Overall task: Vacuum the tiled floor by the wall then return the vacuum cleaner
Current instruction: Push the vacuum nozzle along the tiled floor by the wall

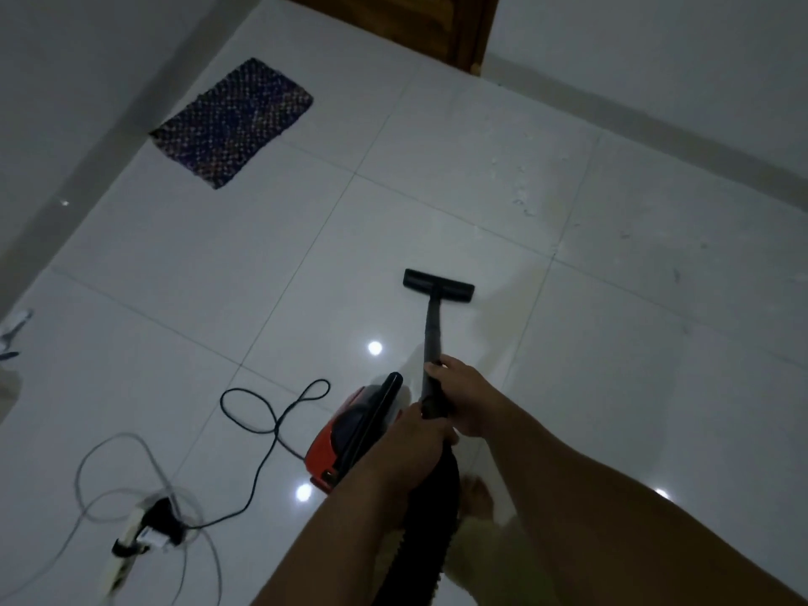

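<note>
While the wand points ahead, read across from the left edge:

Power strip (pixel 131 540): lies on the floor at lower left, a dark plug seated in it, a pale cable looping around it; placed here, I judge, so the cleaner can reach the room.

Black cord (pixel 271 413): runs in loose loops from the plug to the canister, slack enough that the machine can be pulled along.

Woven mat (pixel 231 122): dark, patterned, near the left wall, well apart from the nozzle.

Vacuum cleaner (pixel 350 435): red and black canister sitting on the tiles just left of the hands, close by so the hose is not stretched.

Left hand (pixel 415 443): clenched around the lower end of the wand where the hose (pixel 433 509) joins, likely steadying and pushing.

Wand (pixel 432 338): dark tube slanting forward and down from the hands.

Floor nozzle (pixel 438 285): flat on the tiled floor (pixel 634 387), crossways to the wand, near a grout line.

Right hand (pixel 459 391): wrapped around the wand just above the left, thumb on top, probably guiding direction.

Debris (pixel 520 199): pale specks ahead and right of the nozzle, between it and the wall (pixel 699 59); this patch looks not yet covered.
</note>
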